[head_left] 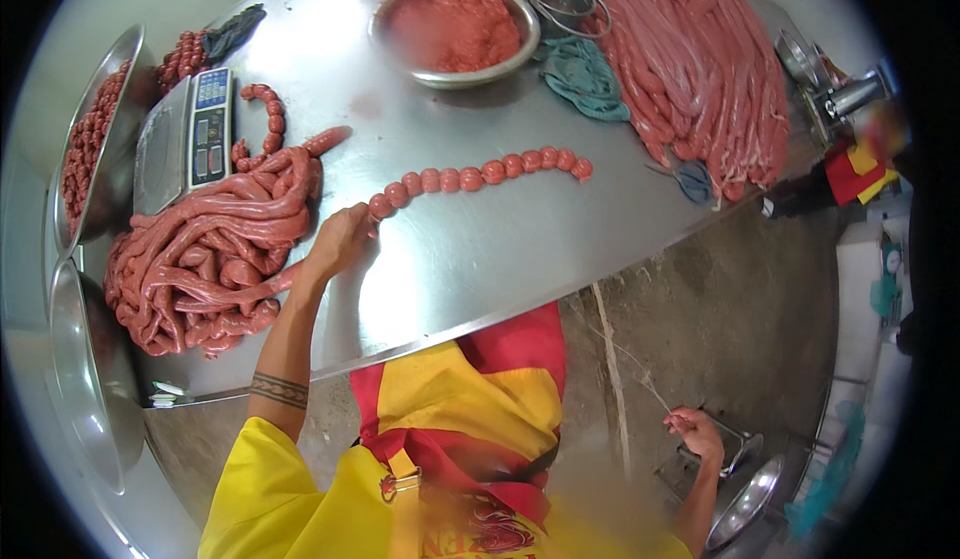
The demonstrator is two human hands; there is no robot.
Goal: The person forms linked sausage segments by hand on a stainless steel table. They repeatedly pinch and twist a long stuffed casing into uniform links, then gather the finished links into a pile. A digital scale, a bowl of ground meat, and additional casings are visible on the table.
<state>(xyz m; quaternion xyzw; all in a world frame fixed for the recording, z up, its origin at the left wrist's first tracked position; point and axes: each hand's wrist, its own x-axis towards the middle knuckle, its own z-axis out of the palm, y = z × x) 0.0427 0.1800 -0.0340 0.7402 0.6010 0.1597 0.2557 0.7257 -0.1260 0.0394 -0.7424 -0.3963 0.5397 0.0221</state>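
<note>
My left hand point(343, 239) is closed around a long raw sausage, at the near end of a row of round tied sausage links point(450, 180). The links curve away to the right across the steel table. Left of that hand lies a heap of untied sausage point(215, 249), and one length of it runs up to my wrist. My right hand point(697, 433) is held out low on the right, past the table edge, its fingers pinched on a thin pale string point(650, 387). The string stretches up and left, and its far end is too faint to follow.
A digital scale point(208, 134) stands behind the heap. Steel bowls point(90, 359) line the left, one full of small links. A bowl of ground meat point(455, 34), a green cloth point(583, 77) and a large pile of filled sausage point(690, 69) lie farther back. Another person point(850, 171) is at far right.
</note>
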